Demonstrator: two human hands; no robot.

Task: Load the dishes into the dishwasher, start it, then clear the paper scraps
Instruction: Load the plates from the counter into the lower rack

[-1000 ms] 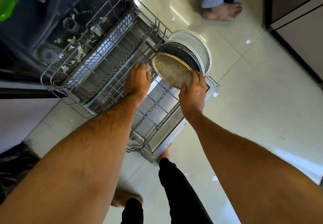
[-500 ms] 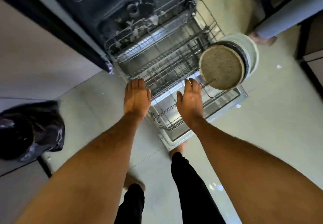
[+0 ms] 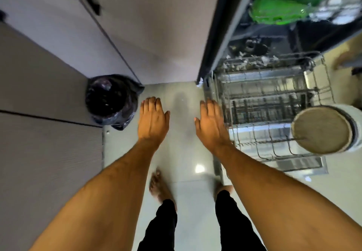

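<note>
**Loaded rack to the right, both hands free**

The speckled plate (image 3: 321, 130) stands on edge at the near right end of the pulled-out lower rack (image 3: 274, 117), with more plates stacked behind it; the rack's long axis runs near to far out of the dishwasher (image 3: 274, 41). The right hand (image 3: 211, 123) is nearer, just beside the rack's left edge; the left hand (image 3: 152, 119) hovers over bare floor (image 3: 186, 192). Both hang flat-fingered, holding nothing. A bin bag (image 3: 109, 101) sits far left.
</note>
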